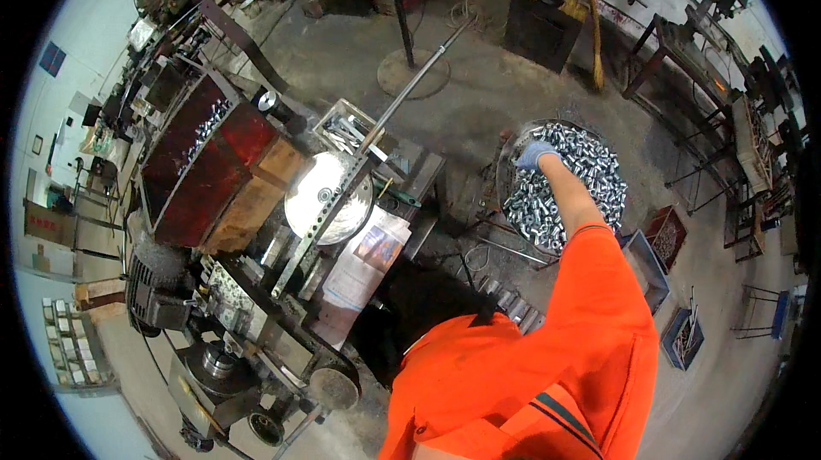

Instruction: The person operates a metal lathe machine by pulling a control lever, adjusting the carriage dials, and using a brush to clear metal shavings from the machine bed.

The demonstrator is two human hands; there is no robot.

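My right arm, in an orange sleeve, stretches out over a large round tub (505, 161). The tub is heaped with short, shiny metal sleeve-like pieces (569, 173). A pale blue-grey glove covers my right hand (537, 155), which is down at the left side of the heap and touches the pieces there. Its fingers are bent downward and mostly hidden, so their grip does not show. My left hand is out of sight. Left of the tub, a machine carries a bright round metal plate (349, 219) with a long perforated bar (318, 222) across it.
A red hopper (190, 173) with more metal pieces stands left of the plate. A small tray of tools (342, 129) lies behind it. A fan stand (402, 28) rises beyond. Right of the tub sit a red bin (666, 233) and a blue crate of rods (682, 340).
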